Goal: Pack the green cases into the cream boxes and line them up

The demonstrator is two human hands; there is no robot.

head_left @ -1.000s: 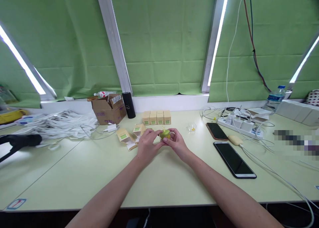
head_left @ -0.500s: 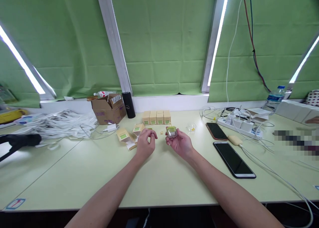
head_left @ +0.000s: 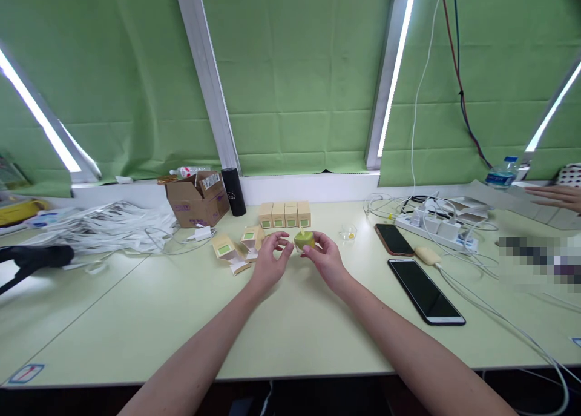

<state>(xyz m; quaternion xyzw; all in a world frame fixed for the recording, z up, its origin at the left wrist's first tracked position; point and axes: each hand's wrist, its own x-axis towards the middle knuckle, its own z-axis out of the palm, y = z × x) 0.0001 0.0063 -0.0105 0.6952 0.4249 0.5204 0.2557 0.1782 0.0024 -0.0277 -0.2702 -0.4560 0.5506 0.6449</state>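
Note:
A small yellow-green case (head_left: 304,240) is pinched between the thumb and fingers of my right hand (head_left: 327,260), above the table's middle. Just left of it, my left hand (head_left: 271,261) has its thumb and fingers apart, with nothing visible between them. Two opened small cardboard boxes (head_left: 224,248) with green labels lie left of and partly behind my left hand. A row of several closed cardboard boxes (head_left: 285,215) stands behind both hands. A small clear plastic piece (head_left: 348,234) lies to the right of the case.
Two phones (head_left: 425,292) and a power strip (head_left: 438,232) with cables lie on the right. A brown carton (head_left: 197,204), a black cylinder (head_left: 233,192) and white cables (head_left: 109,225) are at the left. Another person's hand (head_left: 558,197) shows at the right edge.
My right hand has turned the case, so its yellow-green face shows. My left hand has moved slightly right toward it, fingers spread. The other person's hand has risen with a white box beside it.

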